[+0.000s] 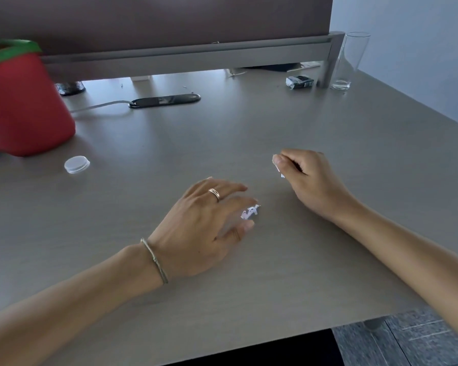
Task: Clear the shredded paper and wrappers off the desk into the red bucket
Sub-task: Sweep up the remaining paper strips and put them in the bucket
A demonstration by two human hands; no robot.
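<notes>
Left hand (196, 228) curling over paper shreds (250, 212) on worktop (328, 122) — right hand (304, 175) pinching white scrap (276, 165); red bucket (24, 101) well apart.

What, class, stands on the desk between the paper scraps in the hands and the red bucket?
Nothing visible blocks the way. The white paper scraps in the left hand and right hand have bare grey desktop towards the red bucket with green rim; the small clear plastic lid lies just beside that path.
</notes>
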